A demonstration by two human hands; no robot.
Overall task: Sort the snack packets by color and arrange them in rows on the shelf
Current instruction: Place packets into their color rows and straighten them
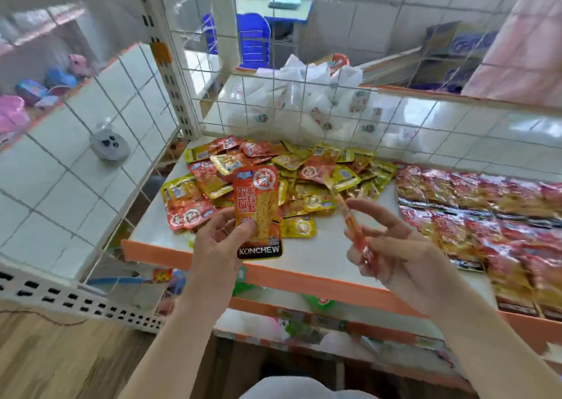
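Note:
My left hand (217, 240) grips an orange-red snack packet (258, 207) marked KONCHEW, upright and facing me, above the shelf's front edge. My right hand (392, 246) pinches a second red packet (349, 213), seen edge-on and tilted up to the left. Behind both hands a loose heap of red and yellow packets (273, 176) covers the back left of the white shelf (319, 246). Overlapping rows of red packets (486, 213) lie on the shelf's right side.
A wire grid panel (304, 100) backs the shelf, with white plastic bags (298, 94) piled behind it. The shelf has an orange front edge (304, 280); lower shelves with goods sit below. A tiled side panel (76, 155) stands at left.

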